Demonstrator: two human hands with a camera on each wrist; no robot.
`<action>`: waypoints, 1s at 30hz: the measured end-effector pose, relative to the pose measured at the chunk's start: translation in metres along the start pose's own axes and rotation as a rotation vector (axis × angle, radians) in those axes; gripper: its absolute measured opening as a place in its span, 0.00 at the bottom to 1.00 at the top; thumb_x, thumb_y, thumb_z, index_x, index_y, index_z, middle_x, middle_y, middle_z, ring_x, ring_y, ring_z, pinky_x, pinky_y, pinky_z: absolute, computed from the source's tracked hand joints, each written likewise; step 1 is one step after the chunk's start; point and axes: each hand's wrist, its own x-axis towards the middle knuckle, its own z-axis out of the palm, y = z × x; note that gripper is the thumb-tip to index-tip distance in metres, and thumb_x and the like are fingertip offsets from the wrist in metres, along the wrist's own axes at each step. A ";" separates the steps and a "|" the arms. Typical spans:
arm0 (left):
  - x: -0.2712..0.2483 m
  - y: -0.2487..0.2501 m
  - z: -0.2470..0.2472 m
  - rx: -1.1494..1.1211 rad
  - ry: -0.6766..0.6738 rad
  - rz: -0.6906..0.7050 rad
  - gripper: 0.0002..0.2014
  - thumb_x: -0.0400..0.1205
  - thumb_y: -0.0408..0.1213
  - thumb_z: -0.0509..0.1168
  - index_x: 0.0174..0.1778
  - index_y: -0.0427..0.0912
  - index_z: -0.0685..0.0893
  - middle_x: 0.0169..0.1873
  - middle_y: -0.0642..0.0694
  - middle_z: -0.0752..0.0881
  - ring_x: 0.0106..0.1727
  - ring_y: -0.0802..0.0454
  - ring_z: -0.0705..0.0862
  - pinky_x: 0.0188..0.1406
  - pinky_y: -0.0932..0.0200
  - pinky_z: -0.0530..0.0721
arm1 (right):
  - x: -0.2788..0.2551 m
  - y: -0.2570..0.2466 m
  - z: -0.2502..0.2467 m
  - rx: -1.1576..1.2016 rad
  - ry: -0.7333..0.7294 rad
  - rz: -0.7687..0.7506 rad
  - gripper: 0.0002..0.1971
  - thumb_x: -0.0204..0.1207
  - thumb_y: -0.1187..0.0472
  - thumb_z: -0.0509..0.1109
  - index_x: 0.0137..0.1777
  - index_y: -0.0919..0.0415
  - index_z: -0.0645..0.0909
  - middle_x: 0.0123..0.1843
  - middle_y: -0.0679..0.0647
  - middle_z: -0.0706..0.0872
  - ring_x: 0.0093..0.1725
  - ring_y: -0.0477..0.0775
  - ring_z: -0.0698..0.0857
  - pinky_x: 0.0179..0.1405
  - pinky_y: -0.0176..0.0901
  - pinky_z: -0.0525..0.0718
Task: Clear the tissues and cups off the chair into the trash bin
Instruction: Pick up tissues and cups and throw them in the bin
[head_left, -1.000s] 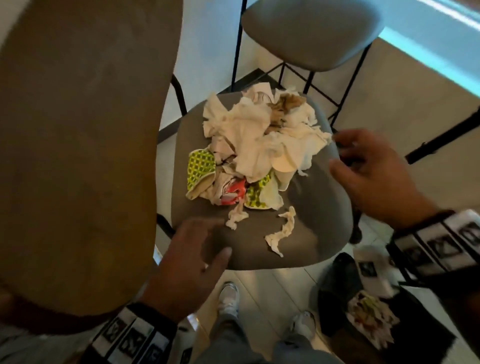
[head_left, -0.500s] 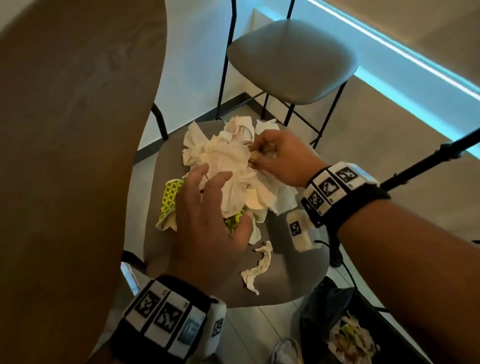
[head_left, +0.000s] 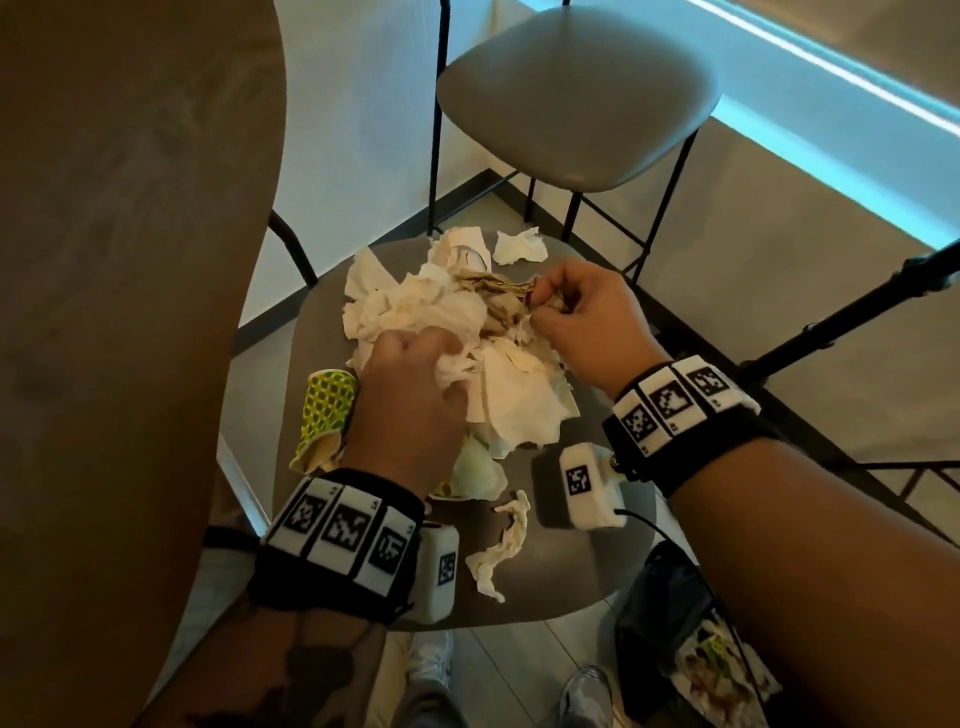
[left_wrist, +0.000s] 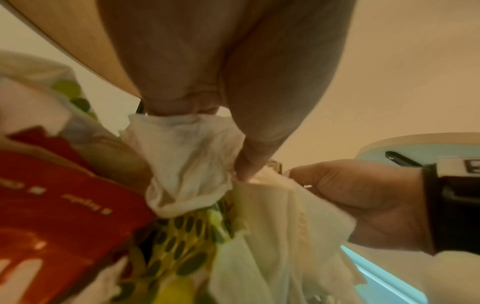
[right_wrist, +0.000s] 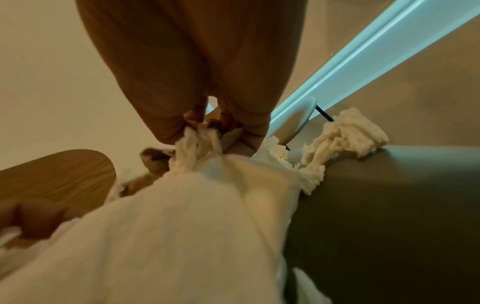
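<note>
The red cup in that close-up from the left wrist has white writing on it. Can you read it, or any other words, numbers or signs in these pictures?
Red cup: white lettering, upside down and blurred; not readable.
Left wristband: black-and-white square code patterns, no words.
Right wristband: the same code patterns; small marks beside them too tiny to read.
Green dotted cup: pattern only, no text.
Trash bin: no readable text.
</note>
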 end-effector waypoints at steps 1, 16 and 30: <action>0.000 0.001 0.000 -0.002 0.014 -0.005 0.13 0.82 0.36 0.70 0.61 0.52 0.84 0.64 0.45 0.78 0.66 0.43 0.81 0.66 0.49 0.83 | 0.000 0.002 -0.001 0.015 0.026 0.009 0.05 0.75 0.68 0.74 0.46 0.57 0.85 0.39 0.45 0.84 0.35 0.42 0.81 0.42 0.41 0.88; -0.022 0.023 -0.015 -0.193 0.350 0.202 0.08 0.87 0.35 0.61 0.45 0.48 0.69 0.43 0.44 0.73 0.43 0.50 0.74 0.42 0.62 0.73 | -0.010 0.008 -0.023 0.225 0.262 0.104 0.06 0.74 0.67 0.75 0.43 0.54 0.82 0.40 0.52 0.88 0.40 0.51 0.89 0.47 0.52 0.94; -0.037 0.014 -0.016 -0.079 0.294 0.241 0.09 0.87 0.43 0.60 0.44 0.55 0.66 0.43 0.48 0.72 0.39 0.57 0.71 0.37 0.65 0.71 | -0.044 0.035 -0.051 0.289 0.384 0.140 0.08 0.73 0.67 0.73 0.39 0.52 0.82 0.38 0.51 0.85 0.39 0.49 0.85 0.45 0.46 0.90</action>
